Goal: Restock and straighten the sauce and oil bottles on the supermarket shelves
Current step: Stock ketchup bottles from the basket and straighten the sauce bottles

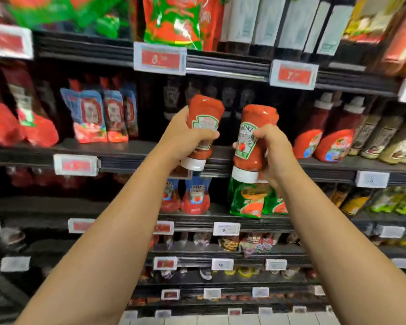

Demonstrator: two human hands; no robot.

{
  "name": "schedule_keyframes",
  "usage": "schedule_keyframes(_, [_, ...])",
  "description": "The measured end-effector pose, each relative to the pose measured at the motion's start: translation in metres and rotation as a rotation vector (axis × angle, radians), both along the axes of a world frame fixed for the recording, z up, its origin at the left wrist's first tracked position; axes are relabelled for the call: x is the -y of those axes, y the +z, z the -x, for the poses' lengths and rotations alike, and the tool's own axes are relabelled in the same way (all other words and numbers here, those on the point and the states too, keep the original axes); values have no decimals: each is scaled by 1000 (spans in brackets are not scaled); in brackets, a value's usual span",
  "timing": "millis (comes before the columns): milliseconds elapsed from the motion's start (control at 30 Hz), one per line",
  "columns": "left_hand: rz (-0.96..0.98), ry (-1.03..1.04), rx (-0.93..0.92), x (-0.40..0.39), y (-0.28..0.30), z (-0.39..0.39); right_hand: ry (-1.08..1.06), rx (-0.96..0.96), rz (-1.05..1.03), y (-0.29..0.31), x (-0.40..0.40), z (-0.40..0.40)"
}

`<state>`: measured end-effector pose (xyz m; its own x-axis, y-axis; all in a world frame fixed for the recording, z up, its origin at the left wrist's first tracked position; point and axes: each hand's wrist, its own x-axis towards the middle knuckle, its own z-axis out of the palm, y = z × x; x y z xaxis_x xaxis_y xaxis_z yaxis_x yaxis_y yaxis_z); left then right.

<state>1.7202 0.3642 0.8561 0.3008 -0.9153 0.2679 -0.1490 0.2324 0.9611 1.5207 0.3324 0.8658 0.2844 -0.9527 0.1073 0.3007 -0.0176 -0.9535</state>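
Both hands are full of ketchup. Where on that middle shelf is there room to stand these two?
The dark gap straight behind the ketchup bottles, between the blue pouches and the white-capped red bottles. Both sides beyond are packed.

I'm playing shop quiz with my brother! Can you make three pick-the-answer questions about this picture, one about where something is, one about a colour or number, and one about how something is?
1. Where are the green pouches?
A. The shelf below the right hand
B. The top shelf
C. The floor

2. What colour are the held bottles' caps?
A. Blue
B. White
C. Black

3. How are the held bottles?
A. Lying flat
B. Cap up
C. Cap down

Answers: 1 A, they sit under the right hand. 2 B, both the left bottle and right bottle have white caps. 3 C, caps point down; the left hand grips one.
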Motion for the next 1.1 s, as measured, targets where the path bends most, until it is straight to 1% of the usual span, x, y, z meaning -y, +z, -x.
schedule_keyframes(133, [-53,66,-107,38,-4,-17,-102,-51,85,1,26,-27])
schedule_keyframes(200, [-117,111,-160,62,-4,-19,-181,-72,97,3,40,-38])
schedule_keyframes(300, [-194,65,-186,105,0,-20,-258,-49,76,1,67,-52])
schedule_keyframes(367, [-192,28,-122,129,0,-24,-306,-6,62,-2,92,-56])
schedule_keyframes(433, [-153,40,-26,143,0,-29,-309,21,83,-3,119,-55])
schedule_keyframes(500, [-103,76,23,152,3,-33,-261,-8,127,0,145,-50])
schedule_keyframes(533, [-97,59,27,158,5,-34,-239,-30,156,1,156,-46])
schedule_keyframes(633, [-143,-5,114,174,13,-34,-165,-104,255,0,183,-40])
schedule_keyframes(700, [-152,32,189,178,12,-34,-128,-140,303,-4,195,-42])
schedule_keyframes(800, [-86,67,210,179,4,-32,-81,-168,315,-13,210,-49])
schedule_keyframes(967, [60,0,221,189,-8,-28,-83,-188,272,-14,231,-58])
schedule_keyframes(1100, [74,20,236,199,-15,-36,-129,-208,288,-22,250,-63])
